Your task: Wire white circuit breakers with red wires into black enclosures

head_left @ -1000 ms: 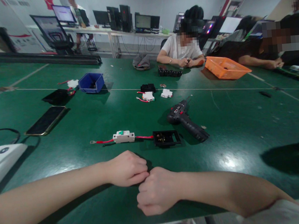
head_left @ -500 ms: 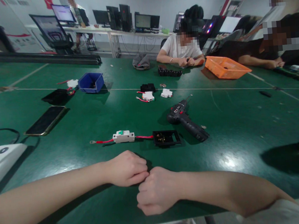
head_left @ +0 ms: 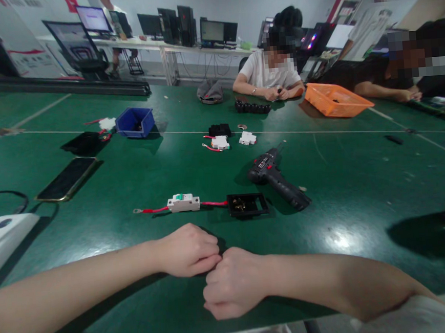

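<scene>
My left hand (head_left: 190,250) rests on the green table, fingers curled into a loose fist. Against its fingertips lies my right hand (head_left: 236,283), also closed; no object shows in either one. Just beyond them sits a white circuit breaker (head_left: 184,203) with a green switch. A red wire (head_left: 157,210) with a ring terminal runs from its left side. Another red wire (head_left: 214,204) joins it to a small black box (head_left: 247,204) holding brass-coloured screws. To the right of the box lies a dark electric screwdriver (head_left: 275,177), its bit pointing away from me.
Farther off are two white breakers (head_left: 219,143), (head_left: 247,138), a black block (head_left: 219,131), a blue bin (head_left: 135,123) and an orange basket (head_left: 336,100). At left lie a phone (head_left: 68,179) and a white device (head_left: 7,242). A co-worker (head_left: 273,75) sits opposite, handling something small.
My hands and the parts before me stay put. At the back right, a standing person has shifted to the left.
</scene>
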Motion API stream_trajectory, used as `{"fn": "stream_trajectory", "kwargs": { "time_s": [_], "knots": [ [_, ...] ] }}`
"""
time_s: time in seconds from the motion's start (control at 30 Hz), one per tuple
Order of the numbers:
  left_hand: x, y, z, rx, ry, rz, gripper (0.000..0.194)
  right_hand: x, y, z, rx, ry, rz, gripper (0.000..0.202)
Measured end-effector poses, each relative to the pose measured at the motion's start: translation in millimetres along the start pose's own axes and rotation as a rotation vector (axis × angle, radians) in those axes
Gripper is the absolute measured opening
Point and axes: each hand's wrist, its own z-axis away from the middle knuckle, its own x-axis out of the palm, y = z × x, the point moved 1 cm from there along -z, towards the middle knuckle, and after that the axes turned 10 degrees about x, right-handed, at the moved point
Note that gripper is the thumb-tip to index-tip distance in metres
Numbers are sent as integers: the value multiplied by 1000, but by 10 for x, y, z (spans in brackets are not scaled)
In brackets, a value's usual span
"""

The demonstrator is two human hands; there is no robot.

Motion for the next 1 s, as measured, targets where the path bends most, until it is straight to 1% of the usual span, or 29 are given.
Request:
{"fn": "stream_trajectory", "kwargs": {
  "time_s": [0.07, 0.2, 0.27, 0.43, 0.57, 0.63, 0.77, 0.83, 1.0],
  "knots": [
    [3, -3, 1, 0, 0, 1, 33, 4, -3, -3, 6, -20, 7, 32],
    [9, -7, 10, -4, -11, -4, 33, 11, -7, -9, 17, -103, 23, 33],
    [10, -6, 15, -7, -25, -3, 33, 9, -8, -12, 18, -119, 23, 33],
    [4, -3, 8, -8, -19, 3, 33, -2, -13, -15, 19, -81, 14, 32],
    [3, -5, -5, 0, 0, 9, 33, 2, -12, -16, 19, -125, 34, 33],
    [8, -7, -2, 1, -3, 4, 33, 9, -8, -12, 13, -127, 40, 32],
    [23, -9, 17, -7, -9, -6, 34, 19, -6, -1, 5, -54, 29, 30],
    [27, -9, 25, -15, -13, -9, 34, 14, -12, 0, 4, -38, 28, 29],
    [16, -7, 25, -24, 7, -15, 35, -18, -27, -17, 4, -101, 39, 29]
  ]
}}
